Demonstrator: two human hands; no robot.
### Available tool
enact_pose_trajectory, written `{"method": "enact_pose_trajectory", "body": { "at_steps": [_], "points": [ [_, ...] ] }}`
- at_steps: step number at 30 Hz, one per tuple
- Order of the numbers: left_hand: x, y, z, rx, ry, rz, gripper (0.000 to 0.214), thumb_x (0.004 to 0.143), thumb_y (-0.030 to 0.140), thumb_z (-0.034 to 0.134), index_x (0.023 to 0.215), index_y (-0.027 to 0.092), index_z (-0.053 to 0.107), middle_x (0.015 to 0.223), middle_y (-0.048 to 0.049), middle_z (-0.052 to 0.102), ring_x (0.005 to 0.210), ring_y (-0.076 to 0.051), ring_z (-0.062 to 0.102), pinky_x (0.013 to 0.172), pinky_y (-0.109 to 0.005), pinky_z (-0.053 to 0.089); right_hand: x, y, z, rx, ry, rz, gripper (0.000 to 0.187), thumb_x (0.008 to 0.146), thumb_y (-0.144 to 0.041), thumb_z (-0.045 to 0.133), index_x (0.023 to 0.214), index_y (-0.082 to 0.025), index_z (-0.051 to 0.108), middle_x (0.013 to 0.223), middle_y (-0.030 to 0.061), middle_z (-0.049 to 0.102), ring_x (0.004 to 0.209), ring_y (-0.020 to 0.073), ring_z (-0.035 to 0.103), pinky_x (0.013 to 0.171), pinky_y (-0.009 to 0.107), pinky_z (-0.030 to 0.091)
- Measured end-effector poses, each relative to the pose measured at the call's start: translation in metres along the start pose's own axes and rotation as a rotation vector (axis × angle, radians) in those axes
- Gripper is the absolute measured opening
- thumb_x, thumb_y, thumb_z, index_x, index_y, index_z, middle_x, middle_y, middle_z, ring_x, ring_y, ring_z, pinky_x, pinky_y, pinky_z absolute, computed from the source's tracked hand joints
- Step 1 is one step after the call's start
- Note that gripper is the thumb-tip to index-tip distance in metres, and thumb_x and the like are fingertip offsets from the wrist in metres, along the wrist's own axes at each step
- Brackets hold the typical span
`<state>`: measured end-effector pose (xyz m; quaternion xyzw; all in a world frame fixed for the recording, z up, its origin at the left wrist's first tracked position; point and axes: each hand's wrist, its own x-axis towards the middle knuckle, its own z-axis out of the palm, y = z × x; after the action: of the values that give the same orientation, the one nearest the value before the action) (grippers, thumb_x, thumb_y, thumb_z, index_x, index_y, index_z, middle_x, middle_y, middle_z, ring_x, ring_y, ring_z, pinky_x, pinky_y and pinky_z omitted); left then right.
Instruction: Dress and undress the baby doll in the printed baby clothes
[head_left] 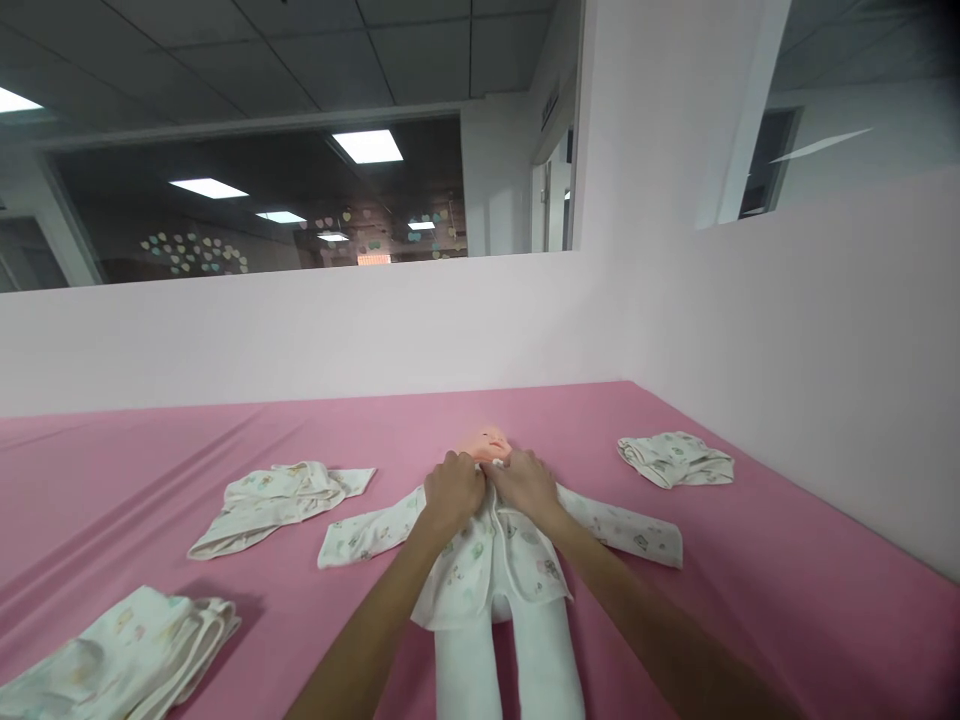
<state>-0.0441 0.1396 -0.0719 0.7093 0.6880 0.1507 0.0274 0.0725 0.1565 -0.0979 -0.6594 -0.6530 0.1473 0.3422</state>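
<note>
A baby doll [491, 441] lies on its back on the pink sheet [787, 600], head away from me, white legs toward me. It wears a white printed jacket [480, 565] with sleeves spread to both sides. My left hand [452, 490] and my right hand [525, 482] sit side by side at the doll's neck. Both have fingers curled, pinching the jacket's collar edges together just under the chin.
A loose printed garment [277, 500] lies left of the doll. A folded one [675, 458] sits at the right near the pink wall [825, 380]. More folded cloth [127, 645] lies at the near left. A windowed partition rises behind the bed.
</note>
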Motion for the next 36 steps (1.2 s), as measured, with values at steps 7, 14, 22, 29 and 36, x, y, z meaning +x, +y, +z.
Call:
{"method": "enact_pose_trajectory", "body": {
  "at_steps": [7,14,22,29,36],
  "points": [
    [0.013,-0.014,0.012,-0.024,0.042,-0.011,0.027,0.085,0.02,0.037,0.096,0.014,0.061,0.105,-0.0174,0.064,0.096,-0.032,0.062,0.073,-0.038,0.043,0.003,-0.006,0.004,-0.093,-0.028,0.049,0.035,0.077,-0.037,0.05,0.096,-0.013,0.067,0.106,0.0206,0.066,0.101,0.0344,0.058,0.079,0.039,0.04],
    [0.012,-0.022,0.027,-0.143,0.175,0.02,0.02,0.088,0.022,0.038,0.095,0.019,0.057,0.105,-0.0094,0.065,0.095,-0.023,0.061,0.072,-0.031,0.039,0.008,0.01,0.001,0.029,0.023,-0.034,0.021,0.077,-0.02,0.042,0.065,-0.017,0.059,0.072,0.0085,0.064,0.071,0.0194,0.056,0.061,0.027,0.032],
    [0.008,-0.023,0.033,-0.202,0.27,0.128,0.017,0.089,0.021,0.042,0.088,0.019,0.059,0.097,-0.0055,0.064,0.087,-0.019,0.06,0.072,-0.028,0.038,0.012,0.005,0.011,0.358,0.083,-0.076,0.027,0.079,-0.032,0.04,0.061,-0.018,0.055,0.057,-0.0015,0.05,0.057,0.0128,0.044,0.052,0.023,0.03],
    [0.008,-0.026,0.041,-0.221,0.313,0.208,0.017,0.09,0.019,0.042,0.084,0.019,0.057,0.092,-0.0047,0.062,0.082,-0.017,0.059,0.07,-0.028,0.038,-0.003,0.006,0.017,0.514,0.055,-0.129,0.028,0.079,-0.037,0.046,0.071,-0.017,0.064,0.067,0.0014,0.061,0.067,0.0168,0.053,0.062,0.026,0.04],
    [0.005,-0.026,0.041,-0.199,0.345,0.284,0.017,0.09,0.016,0.042,0.084,0.019,0.057,0.093,-0.004,0.062,0.081,-0.017,0.058,0.067,-0.028,0.037,-0.006,0.007,0.019,0.623,0.031,-0.104,0.026,0.08,-0.038,0.048,0.069,-0.018,0.06,0.072,0.0013,0.061,0.067,0.016,0.05,0.064,0.027,0.04]
  ]
}}
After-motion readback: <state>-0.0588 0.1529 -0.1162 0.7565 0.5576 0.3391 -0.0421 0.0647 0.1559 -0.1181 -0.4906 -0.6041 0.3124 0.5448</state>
